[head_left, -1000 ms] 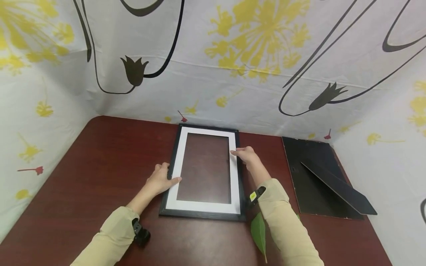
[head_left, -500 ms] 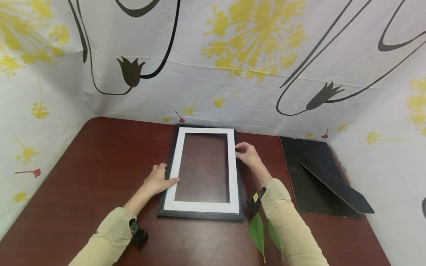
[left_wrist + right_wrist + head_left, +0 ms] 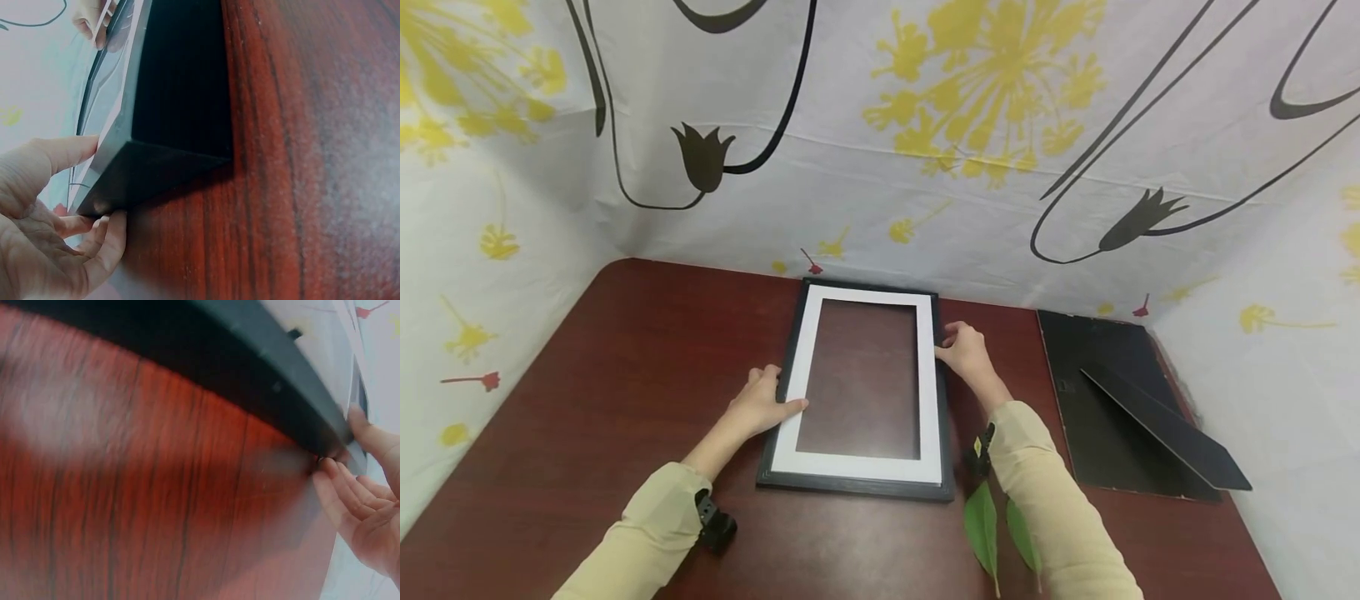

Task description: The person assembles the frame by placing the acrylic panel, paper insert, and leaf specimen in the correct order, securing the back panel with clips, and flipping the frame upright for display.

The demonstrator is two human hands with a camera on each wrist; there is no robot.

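Note:
A black picture frame [image 3: 857,485] lies on the reddish-brown table, a white mat [image 3: 857,467] with a large rectangular opening set inside its border. My left hand [image 3: 760,402] grips the left side, thumb over the mat and fingertips against the outer wall. The left wrist view has that hand [image 3: 50,212] low on the deep black side. Across from it, my right hand [image 3: 966,354] holds the right border near its upper part. In the right wrist view, the right thumb [image 3: 362,422] is on the top of the rim while the fingers are under its outer side.
A black backing board [image 3: 1093,350] with a propped-out stand flap [image 3: 1165,429] lies to the right of the frame. Two green leaves, one a nearer leaf [image 3: 981,525], lie by my right forearm. A patterned white cloth [image 3: 880,225] rises behind the table.
My right thumb has drawn back from over the mat to the frame's right border. The mat's right edge, raised over the border half a second ago, now sits lower inside it. Left hand keeps its grip.

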